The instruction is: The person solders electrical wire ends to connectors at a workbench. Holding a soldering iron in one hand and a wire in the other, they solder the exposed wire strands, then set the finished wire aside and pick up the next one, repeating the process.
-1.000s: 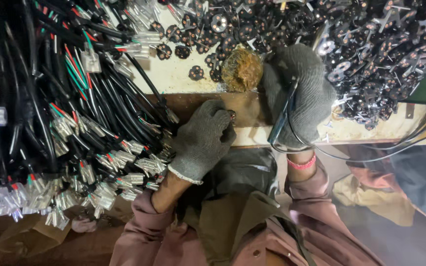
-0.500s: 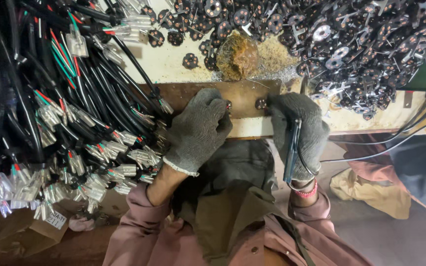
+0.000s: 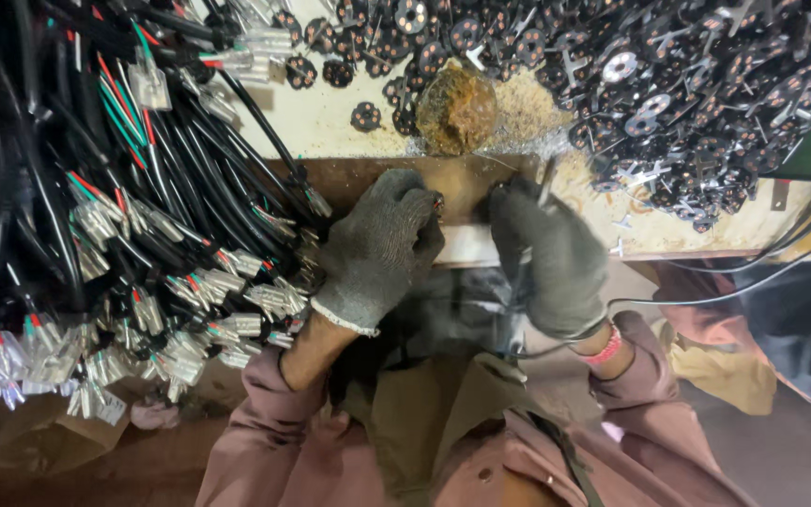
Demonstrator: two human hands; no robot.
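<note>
My left hand (image 3: 377, 246), in a grey knit glove, rests on a brown wooden block (image 3: 354, 178) at the bench edge. Its fingertips are curled around a small dark part (image 3: 438, 204) that is mostly hidden. My right hand (image 3: 548, 258), also gloved, grips a thin pen-shaped tool (image 3: 544, 178). The tool's tip points up beside the left fingertips, and its cable (image 3: 706, 299) trails off to the right. The two hands are almost touching. The image is blurred around the right hand.
A rusty brown lump (image 3: 457, 108) sits on sawdust just beyond the hands. A heap of black round discs with metal pins (image 3: 696, 89) fills the upper right. Bundles of black cables with red and green wires and clear-sleeved terminals (image 3: 143, 244) cover the left.
My right hand came down from near the disc heap and moved left with the tool, ending close beside my left hand. The left hand stayed on the wooden block.
</note>
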